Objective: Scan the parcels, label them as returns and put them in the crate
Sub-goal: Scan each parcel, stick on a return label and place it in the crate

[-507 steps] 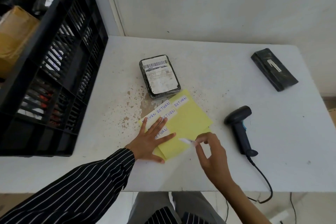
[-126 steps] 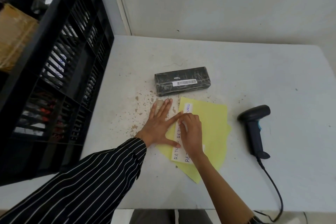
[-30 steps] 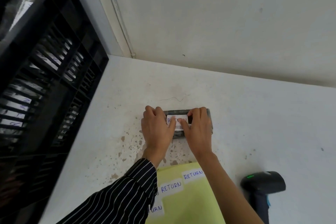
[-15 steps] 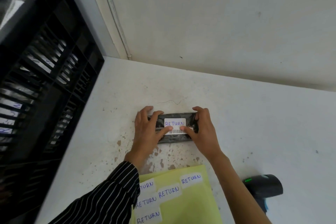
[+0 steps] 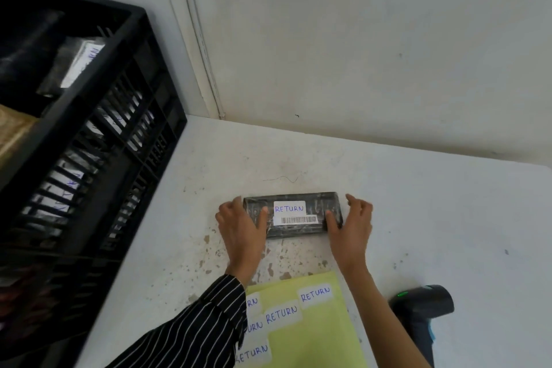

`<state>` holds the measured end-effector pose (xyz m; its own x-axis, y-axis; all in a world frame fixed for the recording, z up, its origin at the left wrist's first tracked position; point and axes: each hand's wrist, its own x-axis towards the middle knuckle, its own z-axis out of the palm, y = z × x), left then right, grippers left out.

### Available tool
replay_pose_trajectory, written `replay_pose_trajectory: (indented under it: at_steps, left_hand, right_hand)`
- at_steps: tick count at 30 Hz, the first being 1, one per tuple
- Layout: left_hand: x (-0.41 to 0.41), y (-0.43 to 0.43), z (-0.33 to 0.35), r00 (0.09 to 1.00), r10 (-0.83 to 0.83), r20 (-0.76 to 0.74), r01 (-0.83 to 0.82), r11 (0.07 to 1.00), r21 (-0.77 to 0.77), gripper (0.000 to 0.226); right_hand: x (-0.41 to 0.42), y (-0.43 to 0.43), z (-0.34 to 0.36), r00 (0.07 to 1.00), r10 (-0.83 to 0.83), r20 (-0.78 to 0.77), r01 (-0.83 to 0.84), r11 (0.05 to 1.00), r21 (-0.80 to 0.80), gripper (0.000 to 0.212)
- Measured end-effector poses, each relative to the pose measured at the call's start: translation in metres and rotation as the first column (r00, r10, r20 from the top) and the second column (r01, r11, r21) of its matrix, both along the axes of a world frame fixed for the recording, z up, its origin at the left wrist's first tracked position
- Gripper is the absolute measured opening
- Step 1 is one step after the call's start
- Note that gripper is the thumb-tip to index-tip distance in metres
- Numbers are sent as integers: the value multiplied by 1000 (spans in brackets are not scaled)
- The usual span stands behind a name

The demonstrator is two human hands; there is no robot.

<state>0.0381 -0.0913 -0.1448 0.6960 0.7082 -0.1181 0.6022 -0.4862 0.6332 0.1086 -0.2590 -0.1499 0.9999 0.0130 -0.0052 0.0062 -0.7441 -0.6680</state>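
Nearest the person, the yellow sheet point(image 5: 316, 334) of spare RETURN stickers lies on the desk point(image 5: 433, 218), with the scanner point(image 5: 424, 305) just to its right. Beyond it, the hands have slid outward from the middle of the parcel point(image 5: 298, 228) to its ends. Half a second ago both thumbs pressed the sticker down; now the RETURN label point(image 5: 289, 208) sits bare above the barcode. The left hand point(image 5: 240, 230) cups the left end, thumb on top. The right hand point(image 5: 351, 228) is loose, its thumb touching the top and its fingers apart from the right end. Labelling looks finished, so lifting the parcel into the crate point(image 5: 125, 134) at far left is likely next.
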Motion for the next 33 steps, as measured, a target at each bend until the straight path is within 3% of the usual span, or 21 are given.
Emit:
replay_pose_trajectory:
  at_steps: [2,5,8,11,13,22,27,28,30,31,33]
  left_hand:
    - [-6,-4,0,1000,-3,-4,3,998,-64,50]
    - [-9,-7,5,1000,5,-1,-5,982,-191,48]
    - [-12,-5,19,1000,18,-17,-22,959,-283,48]
    - [-21,1,39,996,50,73,-24,948,-318,47]
    - [-30,7,58,987,82,139,-32,945,-324,47]
    - [-103,58,177,877,279,391,23,789,-614,24]
    - [-141,89,240,736,461,495,-3,734,-679,19]
    - [-146,97,250,703,485,521,-19,745,-667,19]
    - [-152,116,269,631,521,575,-60,772,-633,20]
    - [-154,125,277,606,534,590,-90,782,-616,21]
    - [-154,150,285,591,533,605,-174,817,-550,20]
  right_hand:
    - [-7,-4,-3,990,-66,-125,69,997,16,47]
    - [-12,-7,-3,985,-52,-166,56,998,19,32]
    - [-19,-9,9,979,-25,-202,70,974,217,27]
    - [-25,-6,39,961,41,-273,114,842,528,21]
    - [-26,-1,63,963,68,-262,116,772,625,20]
    - [-37,63,181,954,284,-95,-51,466,883,18]
    - [-65,121,219,917,398,-24,-93,271,958,37]
    - [-72,133,221,913,407,-7,-120,288,950,38]
    - [-87,154,220,897,437,67,-263,406,875,25]
    - [-94,165,217,877,466,122,-360,466,808,18]
    - [-105,186,209,793,561,238,-567,535,627,25]
